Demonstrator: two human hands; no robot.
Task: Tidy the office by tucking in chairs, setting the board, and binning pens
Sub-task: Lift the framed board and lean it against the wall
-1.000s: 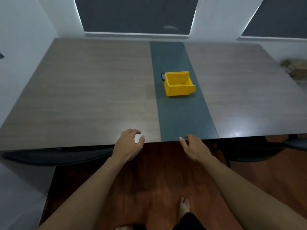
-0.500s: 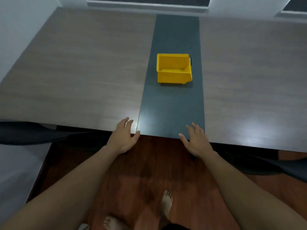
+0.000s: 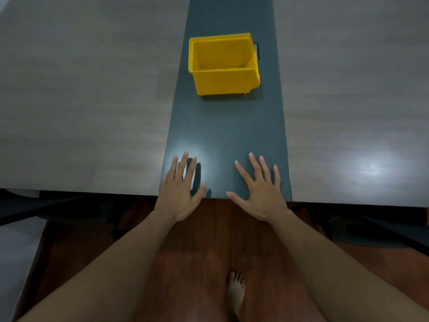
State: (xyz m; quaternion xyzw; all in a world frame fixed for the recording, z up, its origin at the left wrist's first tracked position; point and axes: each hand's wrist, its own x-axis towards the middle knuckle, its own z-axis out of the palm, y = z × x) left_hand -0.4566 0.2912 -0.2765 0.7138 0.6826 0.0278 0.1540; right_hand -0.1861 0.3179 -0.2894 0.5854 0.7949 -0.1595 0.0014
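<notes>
Yellow bin [image 3: 224, 66] is sitting upright at 12 o'clock from the hands, on the dark centre strip [image 3: 227, 140] of the table [image 3: 81, 101], well beyond the fingertips. Its mouth is facing up and it is showing nothing inside. Its long axis is running roughly 9 to 3. The lowered scoop lip appears to be pointing to 3 o'clock, though the angle is making that uncertain. A small dark object [image 3: 256, 51] is peeking out just behind the bin at its 2 o'clock; too little is showing to identify it.

Left hand [image 3: 180, 194] and right hand [image 3: 260, 191] are both lying flat with fingers spread and gripping nothing. The fingers are reaching over the near table edge onto the strip. I cannot tell whether they are pressing on it or hovering.

Dark chair shapes are showing under the table edge at 8 o'clock [image 3: 46, 205] and 4 o'clock [image 3: 371, 221], seemingly tucked in. Wooden floor [image 3: 204, 240] and 1 bare foot [image 3: 235, 291] are showing below.

Judgement: the pen-binning step is pending. 0 pens are in view, so the next move is calling for locating them, then a long reach toward 12 o'clock to drop them in the open top.
</notes>
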